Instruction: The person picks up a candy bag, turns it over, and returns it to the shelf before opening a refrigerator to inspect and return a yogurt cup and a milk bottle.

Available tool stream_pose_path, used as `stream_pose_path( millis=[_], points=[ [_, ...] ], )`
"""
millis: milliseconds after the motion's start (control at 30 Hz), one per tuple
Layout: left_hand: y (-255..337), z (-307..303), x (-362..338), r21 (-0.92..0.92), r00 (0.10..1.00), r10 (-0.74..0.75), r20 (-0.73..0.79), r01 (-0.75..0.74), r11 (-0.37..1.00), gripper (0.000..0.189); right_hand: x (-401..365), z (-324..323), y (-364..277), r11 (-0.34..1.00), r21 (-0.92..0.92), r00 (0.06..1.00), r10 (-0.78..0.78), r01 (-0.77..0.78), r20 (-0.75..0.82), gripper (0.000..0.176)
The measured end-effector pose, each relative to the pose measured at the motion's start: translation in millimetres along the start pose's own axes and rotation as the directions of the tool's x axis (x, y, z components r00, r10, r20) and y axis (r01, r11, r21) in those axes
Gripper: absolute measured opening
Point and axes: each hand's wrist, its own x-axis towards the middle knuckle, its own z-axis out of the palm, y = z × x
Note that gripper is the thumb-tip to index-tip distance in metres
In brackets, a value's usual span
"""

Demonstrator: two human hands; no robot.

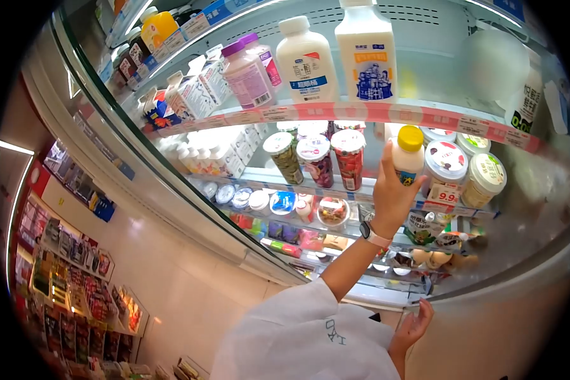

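A small white bottle with a yellow cap (408,152) is in my left hand (392,193), whose fingers wrap round its side at the middle shelf. To its right are white tubs, among them one with a red-printed lid (446,159); to its left stands a red patterned cup (348,158). The left wrist carries a watch. Low in front of the fridge, my right hand (415,326) is held with loosely bent fingers and nothing in it.
Large milk bottles (366,54) stand on the shelf above, behind a pink price rail (297,113). Lower shelves hold more tubs and packs. The glass door's frame (190,212) runs diagonally along the left. Store displays (76,285) stand at the far left.
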Motion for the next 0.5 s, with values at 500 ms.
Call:
stream_pose_path(
  millis=[500],
  points=[
    [7.2, -53.5, -87.9, 0.085, 0.945, 0.323, 0.045, -0.325, 0.942, 0.084, 12.0, 15.1, -7.4, 0.994, -0.088, 0.995, 0.065, -0.058, 0.077, 0.027]
  ],
)
